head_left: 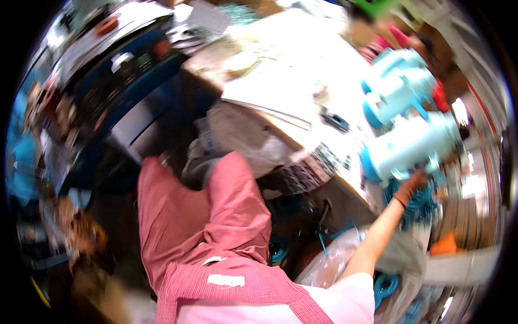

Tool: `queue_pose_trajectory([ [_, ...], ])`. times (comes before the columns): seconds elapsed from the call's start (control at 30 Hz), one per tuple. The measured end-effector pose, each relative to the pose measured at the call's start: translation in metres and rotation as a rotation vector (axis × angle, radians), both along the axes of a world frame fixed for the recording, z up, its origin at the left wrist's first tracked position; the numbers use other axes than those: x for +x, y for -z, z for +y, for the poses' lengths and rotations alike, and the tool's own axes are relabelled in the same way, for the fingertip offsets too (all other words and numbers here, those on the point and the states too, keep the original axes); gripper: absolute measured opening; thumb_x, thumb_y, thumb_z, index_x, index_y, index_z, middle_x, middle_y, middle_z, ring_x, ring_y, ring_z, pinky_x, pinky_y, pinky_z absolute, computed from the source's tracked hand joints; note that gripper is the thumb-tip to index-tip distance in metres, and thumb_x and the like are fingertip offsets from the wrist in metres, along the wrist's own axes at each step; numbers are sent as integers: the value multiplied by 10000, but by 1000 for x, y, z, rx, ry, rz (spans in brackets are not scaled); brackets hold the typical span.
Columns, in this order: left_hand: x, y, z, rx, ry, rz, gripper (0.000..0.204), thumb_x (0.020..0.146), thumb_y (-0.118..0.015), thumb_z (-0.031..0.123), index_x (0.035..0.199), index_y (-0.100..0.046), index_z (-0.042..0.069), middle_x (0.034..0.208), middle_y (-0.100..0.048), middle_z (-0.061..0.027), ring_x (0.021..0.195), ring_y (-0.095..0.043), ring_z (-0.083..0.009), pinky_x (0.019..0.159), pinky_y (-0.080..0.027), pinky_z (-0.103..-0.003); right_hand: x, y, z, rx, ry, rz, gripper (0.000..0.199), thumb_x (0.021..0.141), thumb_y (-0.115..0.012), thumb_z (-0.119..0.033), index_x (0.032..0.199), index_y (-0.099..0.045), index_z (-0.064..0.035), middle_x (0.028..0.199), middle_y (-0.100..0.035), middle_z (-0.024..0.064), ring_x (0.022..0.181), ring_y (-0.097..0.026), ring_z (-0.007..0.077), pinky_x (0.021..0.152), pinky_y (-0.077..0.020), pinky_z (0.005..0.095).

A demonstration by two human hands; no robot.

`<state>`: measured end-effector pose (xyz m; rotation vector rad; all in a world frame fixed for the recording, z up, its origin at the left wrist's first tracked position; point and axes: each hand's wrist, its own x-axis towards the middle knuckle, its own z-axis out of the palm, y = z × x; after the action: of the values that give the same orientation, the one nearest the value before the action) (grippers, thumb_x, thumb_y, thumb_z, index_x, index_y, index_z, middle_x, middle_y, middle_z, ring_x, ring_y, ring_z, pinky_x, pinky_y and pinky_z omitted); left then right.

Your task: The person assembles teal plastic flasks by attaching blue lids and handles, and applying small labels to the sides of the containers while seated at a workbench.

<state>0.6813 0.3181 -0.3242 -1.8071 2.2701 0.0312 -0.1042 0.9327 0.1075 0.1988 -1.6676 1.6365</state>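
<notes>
The picture is smeared by motion. My right hand [411, 185], in a brown glove, reaches out to the right, and my bare forearm rises from the lower edge. It lies against the underside of a pale blue jug [413, 146] with a darker blue base and handle, which rests on its side at the table's edge. The blur hides whether the fingers grip it. Two more pale blue jugs [396, 81] lie just behind it. My left hand is out of the picture. A red checked apron [205, 227] covers my front.
A long white table [302, 70] strewn with papers runs to the upper right. A dark blue cabinet [124, 81] stands at the upper left. Clear plastic bags [329, 262] and teal parts [418, 208] sit below the table by my arm. An orange object [443, 245] lies further right.
</notes>
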Motion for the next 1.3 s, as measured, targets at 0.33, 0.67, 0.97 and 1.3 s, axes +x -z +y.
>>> queue_pose_trajectory([
  [0.33, 19, -56, 108, 79, -289, -86, 866, 627, -714, 135, 1368, -274, 225, 1435, -269, -93, 857, -617, -285, 693, -521, -394, -95, 38, -42, 759, -42, -219, 229, 851, -619, -271, 929, -615, -56, 840, -594, 96, 659, -534, 172, 621, -448, 295],
  [0.67, 15, -120, 71, 247, -148, 142, 382, 655, -732, 425, 785, -656, 74, 833, -599, -100, 859, -583, -287, 756, -449, -408, 208, 169, -397, 1050, -1230, 241, 468, 735, -645, -4, 1188, -532, -38, 1158, -568, 126, 1090, -536, 248, 929, -432, 333],
  [0.97, -170, -363, 45, -437, 707, 1241, 309, 683, -754, 122, 943, -597, 66, 1027, -561, -128, 987, -559, -272, 836, -450, -360, 405, 133, -522, 1069, -1785, 396, 582, 652, -743, -293, 1156, -550, -77, 1033, -609, 156, 1017, -568, 289, 922, -405, 419],
  [1.3, -271, -344, -45, 17, 321, 2027, 566, 916, -429, 435, 1287, -404, 9, 1273, -454, -119, 1132, -461, -219, 935, -405, -357, 269, 143, -390, -169, -1314, -1066, 291, 792, -691, -165, 1022, -591, -19, 916, -614, 51, 789, -567, 140, 706, -463, 259],
])
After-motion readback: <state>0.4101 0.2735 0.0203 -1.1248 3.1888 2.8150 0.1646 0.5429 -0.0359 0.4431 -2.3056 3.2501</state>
